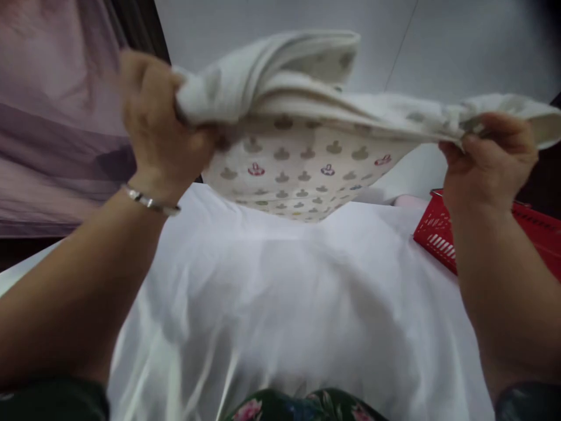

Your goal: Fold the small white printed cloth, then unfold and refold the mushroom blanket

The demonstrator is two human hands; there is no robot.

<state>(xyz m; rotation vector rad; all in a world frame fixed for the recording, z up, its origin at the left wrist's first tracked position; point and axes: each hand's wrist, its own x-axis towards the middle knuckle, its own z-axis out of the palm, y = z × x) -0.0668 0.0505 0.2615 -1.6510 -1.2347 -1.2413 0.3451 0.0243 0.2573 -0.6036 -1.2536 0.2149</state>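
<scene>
A white cloth with small grey, red and blue printed shapes (302,158) hangs in the air between my hands, its upper edge bunched and folded over. My left hand (162,120), with a silver bangle at the wrist, is wrapped round the gathered left end. Fingers and thumb of my right hand (491,155) pinch the upper edge near its right end, and a flap of the cloth sticks out past them. The lower part of the cloth hangs over the far side of a white sheet (298,292).
On the right, partly behind my right forearm, stands a red plastic basket (438,234). Pink fabric (48,117) hangs at the left beside a dark upright piece. A pale wall (394,47) rises behind the sheet.
</scene>
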